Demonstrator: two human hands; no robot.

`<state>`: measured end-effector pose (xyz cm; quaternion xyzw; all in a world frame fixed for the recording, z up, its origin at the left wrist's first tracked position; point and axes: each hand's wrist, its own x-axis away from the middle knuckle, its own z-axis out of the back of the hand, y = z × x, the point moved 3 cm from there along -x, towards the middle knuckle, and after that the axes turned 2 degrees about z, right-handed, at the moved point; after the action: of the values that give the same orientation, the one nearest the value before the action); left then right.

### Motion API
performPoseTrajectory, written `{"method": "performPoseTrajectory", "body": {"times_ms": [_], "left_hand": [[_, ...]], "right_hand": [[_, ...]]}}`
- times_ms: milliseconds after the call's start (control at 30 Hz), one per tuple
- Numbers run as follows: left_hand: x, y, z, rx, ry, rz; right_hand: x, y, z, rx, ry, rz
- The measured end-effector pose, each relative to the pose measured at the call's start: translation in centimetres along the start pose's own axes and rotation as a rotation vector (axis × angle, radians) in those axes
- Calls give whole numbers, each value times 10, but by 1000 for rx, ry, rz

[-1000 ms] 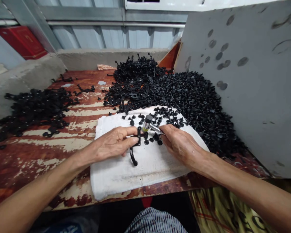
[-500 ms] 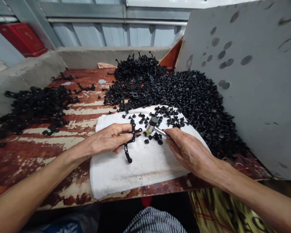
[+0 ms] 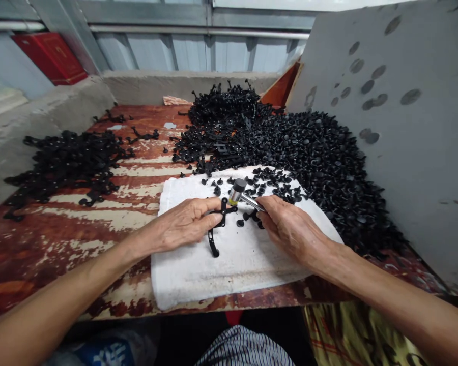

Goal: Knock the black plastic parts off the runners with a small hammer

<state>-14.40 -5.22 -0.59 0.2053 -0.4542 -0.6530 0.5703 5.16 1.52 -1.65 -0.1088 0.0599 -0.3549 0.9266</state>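
My left hand (image 3: 185, 223) pinches a black plastic bracket (image 3: 215, 235) and holds it flat on a white folded towel (image 3: 232, 264). My right hand (image 3: 290, 229) grips the metal handle of a small hammer (image 3: 237, 191), whose grey head hovers just above the bracket's upper end. Several small black clips (image 3: 248, 219) lie loose on the towel between and beyond my hands.
A large heap of black clips (image 3: 313, 157) fills the right of the worn red table (image 3: 61, 229), with tangled black brackets (image 3: 221, 114) behind. Another bracket pile (image 3: 64, 162) lies left. A grey board (image 3: 397, 127) walls the right; concrete ledges (image 3: 41, 112) bound left and back.
My left hand slid the bracket left and then back under the hammer. The hammer head rose slightly and came back down over the bracket's top.
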Motion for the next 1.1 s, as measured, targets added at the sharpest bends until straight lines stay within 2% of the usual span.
{"method": "performPoseTrajectory", "body": {"times_ms": [100,267,500,633,900,1100], "left_hand": [[1,-3,0,-1,20,10],[10,-11,2,48,50,100],[11,-9,3,118,86,168],[13,-3,-3,163,88,156],[0,19,-21,172,21,55],[5,9,-17,208,54,168]], "right_hand": [[-3,-1,0,5,-14,-5],[-3,3,1,-10,-1,-21],[28,12,8,-96,108,-29],[42,12,10,-108,80,-27],[39,9,8,-105,83,-36],[36,6,5,-61,5,-69]]}}
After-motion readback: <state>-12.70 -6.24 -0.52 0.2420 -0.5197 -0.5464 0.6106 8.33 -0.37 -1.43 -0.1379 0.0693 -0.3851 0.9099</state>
